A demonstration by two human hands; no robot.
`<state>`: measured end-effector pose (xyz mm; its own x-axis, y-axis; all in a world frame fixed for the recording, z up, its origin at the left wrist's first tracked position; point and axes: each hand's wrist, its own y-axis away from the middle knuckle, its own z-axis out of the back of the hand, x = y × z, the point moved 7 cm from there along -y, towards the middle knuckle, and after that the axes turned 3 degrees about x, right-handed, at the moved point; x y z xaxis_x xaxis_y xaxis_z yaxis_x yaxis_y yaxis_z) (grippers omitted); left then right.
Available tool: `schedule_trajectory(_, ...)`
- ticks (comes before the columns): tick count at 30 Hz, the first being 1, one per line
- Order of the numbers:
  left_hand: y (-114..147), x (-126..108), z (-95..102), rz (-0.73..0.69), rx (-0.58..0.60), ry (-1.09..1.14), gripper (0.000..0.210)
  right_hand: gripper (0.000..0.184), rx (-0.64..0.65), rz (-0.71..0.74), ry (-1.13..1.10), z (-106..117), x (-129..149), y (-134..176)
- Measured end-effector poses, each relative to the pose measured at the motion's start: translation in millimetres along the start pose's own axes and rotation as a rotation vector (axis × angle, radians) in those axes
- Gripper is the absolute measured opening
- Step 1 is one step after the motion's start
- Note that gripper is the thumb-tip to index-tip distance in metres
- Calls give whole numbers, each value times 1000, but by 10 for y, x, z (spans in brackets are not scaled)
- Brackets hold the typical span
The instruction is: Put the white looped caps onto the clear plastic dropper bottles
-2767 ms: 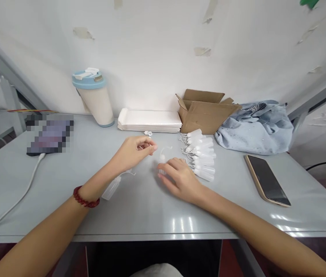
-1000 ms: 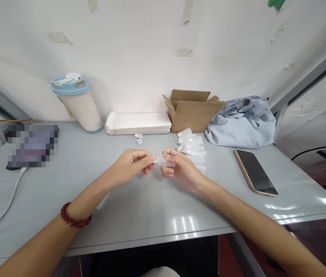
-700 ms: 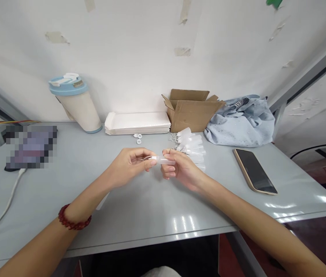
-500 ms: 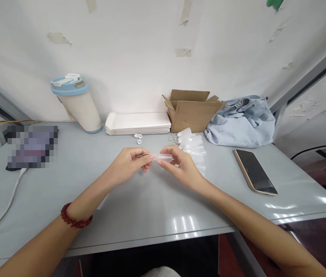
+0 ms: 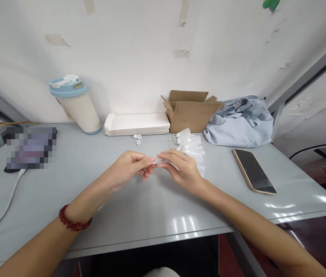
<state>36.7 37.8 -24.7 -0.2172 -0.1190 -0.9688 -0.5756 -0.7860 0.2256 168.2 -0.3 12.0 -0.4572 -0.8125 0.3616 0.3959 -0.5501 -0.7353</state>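
Over the table's middle, my left hand (image 5: 136, 166) pinches one end of a small translucent plastic tube (image 5: 159, 161) between thumb and fingers. My right hand (image 5: 181, 167) is closed around the tube's other end, its fingertips nearly meeting those of the left. Most of the tube is hidden behind the fingers. Just beyond my right hand lies a fanned pile of similar translucent pieces (image 5: 192, 143), with thin pale bits at their upper left ends. Two small white caps (image 5: 138, 142) rest on the table a little past my left hand.
Along the wall stand a blue-lidded tumbler (image 5: 79, 107), a stack of white envelopes (image 5: 136, 124), an open cardboard box (image 5: 193, 117) and a light blue cloth bag (image 5: 240, 125). A phone (image 5: 254, 171) lies at right. A blurred-out device (image 5: 31, 148) with a white cable (image 5: 11, 200) lies at left.
My right hand's fingers have slid left along the tube toward my left hand, covering more of it. The view has shifted slightly.
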Motion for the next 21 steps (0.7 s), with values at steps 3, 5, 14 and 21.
schedule_trajectory(3, 12, -81, 7, -76, -45, -173, 35, 12, 31, -118, -60, 4, -65, 5)
schedule_trajectory(5, 25, -134, 3, -136, -76, -288, 34, 12, 57, -210, -95, -2, -117, 11)
schedule_trajectory(14, 55, -170, 20, -233, -151, -381, 19, 11, 152, -562, -378, -70, -289, 50)
schedule_trajectory(21, 24, -187, 22, -189, -161, -313, 30, 15, -11, -39, 18, 47, -22, 2)
